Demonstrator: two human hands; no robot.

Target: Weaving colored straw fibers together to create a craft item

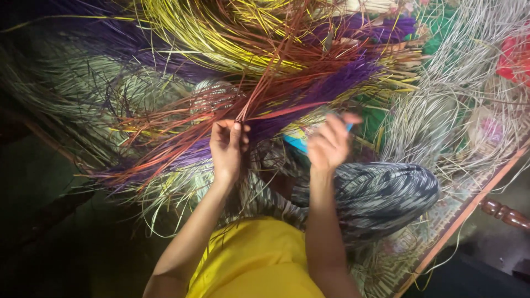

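1. The left hand (227, 146) is closed in a pinch around a thin bunch of red-brown strips (265, 83); the thumb and the fingers press the bunch together at its lower end, and from there the strips spread like a fan toward the far side
2. The right hand (329, 144) is raised just to the right of it, with the fingers curled and half open; I cannot tell if it holds one fine strip or nothing, because it is blurred
3. The held bunch is in the middle of the scene, above a big loose heap of dyed strips: purple strips (337, 83), yellow strips (193, 33) on the far side, and pale grey-white strips (469, 55) at the right
4. I judge the strips as very light, thin and springy. They bend easily, but a sharp fold would probably crack them, and they look smooth enough to slip from a weak grip
5. The best place to hold is near the gathered end, where the left hand already is; farther out they separate and tangle with the others
6. Near the person lie a yellow cloth (254, 259) and a grey patterned cloth (381, 193)
7. A woven mat (441, 232) with an orange edge ends at the near right, with a turned wooden leg (505, 214) beyond it
8. Free room is small: strips crowd the far side and both sides, so I think the open space is mostly above the heap and toward the person
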